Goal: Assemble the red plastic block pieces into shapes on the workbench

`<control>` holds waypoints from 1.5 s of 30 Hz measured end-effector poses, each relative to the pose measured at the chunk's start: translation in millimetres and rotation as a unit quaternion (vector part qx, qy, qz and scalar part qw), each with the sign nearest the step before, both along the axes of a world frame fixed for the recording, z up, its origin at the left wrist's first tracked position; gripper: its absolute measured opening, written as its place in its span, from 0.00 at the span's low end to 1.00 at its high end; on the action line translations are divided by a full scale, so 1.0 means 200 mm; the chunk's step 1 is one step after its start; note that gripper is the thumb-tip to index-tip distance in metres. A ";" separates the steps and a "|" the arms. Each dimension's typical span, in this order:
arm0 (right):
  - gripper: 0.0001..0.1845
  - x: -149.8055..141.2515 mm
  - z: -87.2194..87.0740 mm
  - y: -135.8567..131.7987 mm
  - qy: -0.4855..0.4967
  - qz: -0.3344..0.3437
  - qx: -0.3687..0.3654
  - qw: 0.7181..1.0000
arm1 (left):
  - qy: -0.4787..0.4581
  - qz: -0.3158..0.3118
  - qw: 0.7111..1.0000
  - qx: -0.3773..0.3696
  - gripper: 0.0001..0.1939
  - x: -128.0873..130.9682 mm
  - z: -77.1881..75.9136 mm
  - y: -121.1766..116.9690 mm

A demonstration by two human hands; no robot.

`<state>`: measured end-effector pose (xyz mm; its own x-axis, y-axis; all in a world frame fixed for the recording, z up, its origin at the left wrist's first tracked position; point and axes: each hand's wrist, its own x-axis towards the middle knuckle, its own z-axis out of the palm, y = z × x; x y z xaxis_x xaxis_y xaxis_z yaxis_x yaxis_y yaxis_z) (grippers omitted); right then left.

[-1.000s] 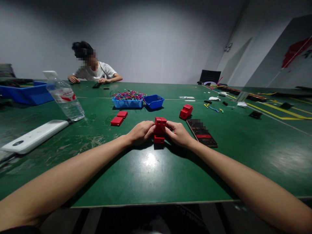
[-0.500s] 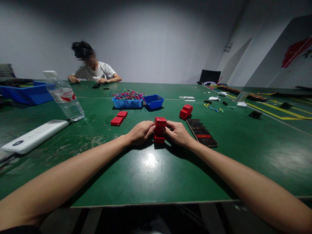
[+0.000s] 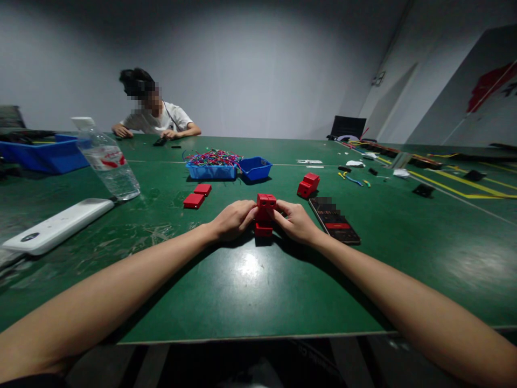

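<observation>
Between my two hands stands a red plastic block-shaped housing [image 3: 265,207], with round holes showing near its top. My left hand [image 3: 235,219] is closed, its thumb and fingers pressed on the housing's left side. From the right, my right hand [image 3: 296,220] grips the same piece with its thumb on the front. The housing's sides are partly hidden by my fingers. Two flat red square pieces [image 3: 194,201] lie to the left of my left hand. Beyond my right hand sits another red block-shaped housing [image 3: 308,185], close to a phone [image 3: 334,221].
A blue tray [image 3: 212,172] full of coloured wires stands beside a smaller blue tray [image 3: 256,169]. At left are a water bottle [image 3: 109,161], a white device [image 3: 58,225] and a blue bin [image 3: 60,155]. Across the green table [image 3: 242,291] sits a person [image 3: 151,110]. Pliers [image 3: 350,178] lie right.
Almost nothing differs. The lower part of the red housing has shifted very slightly between my hands, which keep their places.
</observation>
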<state>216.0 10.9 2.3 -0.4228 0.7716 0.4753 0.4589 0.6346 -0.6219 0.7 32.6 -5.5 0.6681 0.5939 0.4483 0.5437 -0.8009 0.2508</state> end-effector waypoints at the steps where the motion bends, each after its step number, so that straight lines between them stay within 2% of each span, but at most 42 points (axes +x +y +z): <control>1: 0.15 0.00 0.00 0.00 -0.003 0.000 0.002 1.000 | -0.001 0.000 1.000 -0.001 0.20 0.00 0.00 0.00; 15: 0.15 0.00 0.00 0.00 -0.014 -0.005 0.006 1.000 | 0.006 0.008 1.000 0.024 0.21 0.00 0.01 0.00; 23: 0.14 0.00 -0.01 0.01 0.000 -0.001 -0.004 1.000 | 0.001 0.007 1.000 0.008 0.20 0.00 0.00 0.00; 26: 0.15 0.00 -0.01 0.02 0.014 0.002 -0.029 0.999 | -0.004 0.003 1.000 0.009 0.21 0.00 0.00 0.01; 29: 0.18 -0.01 -0.03 0.03 0.067 0.001 -0.089 0.994 | 0.000 0.004 1.000 0.013 0.22 0.00 0.00 0.01; 32: 0.21 -0.02 -0.04 0.04 0.140 0.006 -0.174 0.975 | 0.010 0.003 1.000 0.016 0.22 0.00 0.00 0.01; 35: 0.22 -0.03 -0.03 0.05 0.194 -0.006 -0.226 0.955 | 0.018 -0.003 0.999 0.028 0.23 0.00 0.00 0.01; 39: 0.22 -0.02 -0.04 0.06 0.240 -0.036 -0.245 0.939 | 0.027 -0.009 0.999 0.033 0.23 0.00 0.00 0.01; 45: 0.21 -0.01 -0.04 0.07 0.266 -0.056 -0.248 0.930 | 0.030 -0.014 0.999 0.038 0.23 0.00 -0.01 0.01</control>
